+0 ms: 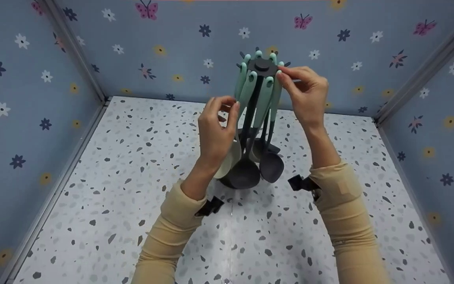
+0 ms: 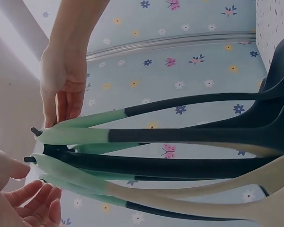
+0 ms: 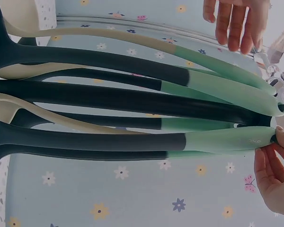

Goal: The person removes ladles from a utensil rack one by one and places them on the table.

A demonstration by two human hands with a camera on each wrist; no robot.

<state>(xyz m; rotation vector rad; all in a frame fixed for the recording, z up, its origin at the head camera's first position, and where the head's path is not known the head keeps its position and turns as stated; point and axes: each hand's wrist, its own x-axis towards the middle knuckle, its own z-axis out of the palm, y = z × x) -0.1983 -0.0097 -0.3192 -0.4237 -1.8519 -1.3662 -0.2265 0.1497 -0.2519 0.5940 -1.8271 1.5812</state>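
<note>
A black stand with a round top [image 1: 264, 71] has several kitchen utensils with mint-green handles hanging around it. With thumb and forefinger, my right hand [image 1: 309, 94] pinches the handle top of a dark cooking spoon [image 1: 271, 167] at the stand's right side. My left hand [image 1: 216, 134] is beside the handles on the left, fingers loosely bent; in the right wrist view that left hand [image 3: 239, 21] is apart from the handles. A dark ladle [image 1: 244, 174] hangs at the front, and a pale utensil [image 1: 227, 159] hangs left of it, partly behind my left wrist.
The stand is on a white speckled tabletop [image 1: 132, 177]. Blue panels with flowers and butterflies [image 1: 211, 43] rise at the back and both sides. Black wrist cameras are strapped over my tan sleeves [image 1: 341, 185].
</note>
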